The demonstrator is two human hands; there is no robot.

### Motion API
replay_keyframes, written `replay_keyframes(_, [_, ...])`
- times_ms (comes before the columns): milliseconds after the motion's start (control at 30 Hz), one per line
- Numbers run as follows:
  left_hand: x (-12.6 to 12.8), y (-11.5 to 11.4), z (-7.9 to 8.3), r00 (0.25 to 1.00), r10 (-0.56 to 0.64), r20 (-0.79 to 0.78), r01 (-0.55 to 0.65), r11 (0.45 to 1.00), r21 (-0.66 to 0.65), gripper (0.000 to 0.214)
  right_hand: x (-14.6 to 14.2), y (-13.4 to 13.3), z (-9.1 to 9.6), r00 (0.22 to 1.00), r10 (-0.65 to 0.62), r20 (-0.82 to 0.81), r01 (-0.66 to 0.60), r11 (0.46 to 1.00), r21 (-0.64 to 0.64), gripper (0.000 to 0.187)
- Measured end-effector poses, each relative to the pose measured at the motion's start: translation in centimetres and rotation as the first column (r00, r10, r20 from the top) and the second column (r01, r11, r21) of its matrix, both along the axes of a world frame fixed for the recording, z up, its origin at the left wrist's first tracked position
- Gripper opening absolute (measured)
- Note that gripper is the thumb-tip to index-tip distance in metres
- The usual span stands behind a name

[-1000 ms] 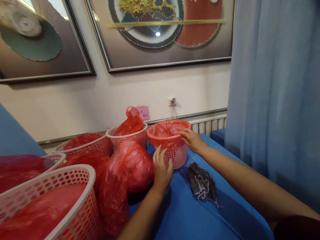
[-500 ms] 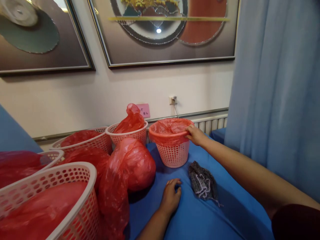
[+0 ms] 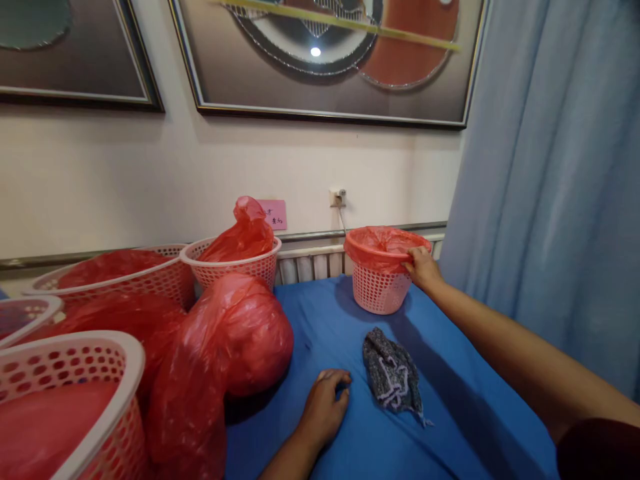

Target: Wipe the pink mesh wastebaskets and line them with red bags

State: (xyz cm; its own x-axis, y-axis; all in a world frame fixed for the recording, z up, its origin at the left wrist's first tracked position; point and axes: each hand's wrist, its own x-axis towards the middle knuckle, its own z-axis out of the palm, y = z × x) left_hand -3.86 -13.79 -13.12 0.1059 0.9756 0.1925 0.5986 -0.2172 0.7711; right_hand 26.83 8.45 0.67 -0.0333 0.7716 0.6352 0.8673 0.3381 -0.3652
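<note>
My right hand [image 3: 424, 268] grips the right side of the rim of a white perforated plastic basket [image 3: 380, 290], thumb and fingers over a red plastic bag [image 3: 370, 250] that lines it. The basket stands upright at the far part of the blue sheet [image 3: 310, 327]. My left hand [image 3: 325, 403] rests on the sheet in the foreground, holding nothing, fingers loosely bent and thumb apart. Just right of it lies a dark grey, knitted-looking cloth piece with a pale purple cord [image 3: 393, 377]; its kind is unclear. Left of that hand sits a bulging red plastic bag [image 3: 260, 340].
Several more white baskets with red bags crowd the left, including a near basket [image 3: 135, 360] and a back basket [image 3: 230, 270]. Behind are a radiator [image 3: 313, 267], a wall socket [image 3: 337, 198] and a pink note [image 3: 275, 215]. A blue curtain [image 3: 545, 167] hangs at right.
My right hand has shifted the lined basket to the right and back, away from the other baskets. My left hand stays on the sheet. The view has tilted and turned slightly.
</note>
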Motion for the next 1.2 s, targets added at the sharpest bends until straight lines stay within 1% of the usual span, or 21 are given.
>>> replay_keyframes(133, [-0.2, 0.2, -0.3, 1.0, -0.017, -0.007, 0.017, 1.0, 0.006, 0.023, 0.5, 1.7, 0.0, 0.996, -0.085, -0.004, 0.085, 0.996, -0.023, 0.033])
replay_keyframes(300, [-0.2, 0.1, 0.1, 0.999, -0.018, -0.026, 0.017, 0.999, -0.032, 0.022, -0.1, 3.7, 0.2, 0.991, -0.136, 0.006, 0.137, 0.99, -0.046, 0.032])
replay_keyframes(433, [-0.2, 0.0, 0.3, 0.999, -0.01, -0.033, 0.008, 0.998, -0.055, 0.022, -1.1, 5.2, 0.0, 0.989, -0.144, 0.015, 0.145, 0.987, -0.064, 0.032])
replay_keyframes(533, [-0.3, 0.0, 0.0, 0.999, -0.005, -0.054, 0.002, 0.998, -0.06, 0.022, -1.8, 6.3, 0.0, 0.99, -0.137, 0.02, 0.138, 0.988, -0.075, 0.033])
replay_keyframes(733, [-0.6, 0.2, -0.7, 0.993, -0.056, -0.1, 0.053, 0.998, -0.038, 0.027, -3.3, 8.2, -0.3, 0.989, -0.147, 0.018, 0.148, 0.985, -0.089, 0.034])
replay_keyframes(867, [-0.8, 0.1, -1.0, 0.99, -0.068, -0.12, 0.067, 0.998, -0.013, 0.031, -4.1, 9.2, -0.6, 0.986, -0.165, 0.012, 0.165, 0.982, -0.093, 0.033])
replay_keyframes(967, [-0.8, 0.1, -1.1, 0.99, -0.074, -0.122, 0.071, 0.997, -0.029, 0.032, -4.2, 9.4, -0.8, 0.987, -0.158, 0.01, 0.159, 0.984, -0.081, 0.036])
replay_keyframes(1067, [-0.5, -0.1, -0.9, 0.993, -0.06, -0.1, 0.055, 0.997, -0.046, 0.031, -4.0, 8.9, -1.0, 0.992, -0.123, 0.015, 0.124, 0.99, -0.063, 0.041])
replay_keyframes(1133, [-0.2, -0.4, -0.7, 0.996, -0.048, -0.08, 0.043, 0.997, -0.065, 0.029, -3.8, 8.1, -1.2, 0.996, -0.092, 0.017, 0.092, 0.994, -0.055, 0.051])
replay_keyframes(1200, [0.1, -0.7, -0.6, 0.997, -0.041, -0.067, 0.035, 0.996, -0.083, 0.028, -3.5, 6.9, -1.7, 0.997, -0.075, 0.018, 0.076, 0.996, -0.041, 0.066])
